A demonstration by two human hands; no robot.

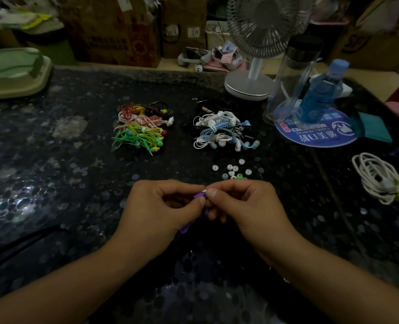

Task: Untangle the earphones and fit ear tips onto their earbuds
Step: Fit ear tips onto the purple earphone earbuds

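My left hand (163, 206) pinches a purple earbud (199, 195), and its purple cable (186, 226) trails down under the palm. My right hand (240, 202) meets it fingertip to fingertip and pinches a small white ear tip (204, 190) against the earbud. Just beyond the hands lie loose ear tips (232, 169), white, pale blue and green. Further back sit two bundled heaps of earphones: a red, pink, yellow and green heap (140, 127) on the left and a white and blue heap (224, 129) on the right.
The dark speckled table (53, 160) carries a desk fan (252, 85), a clear bottle (292, 76) and a blue bottle (320, 94) on a round blue mat (317, 134). A coiled white cable (376, 177) lies at right. A green tray (11, 73) sits at far left.
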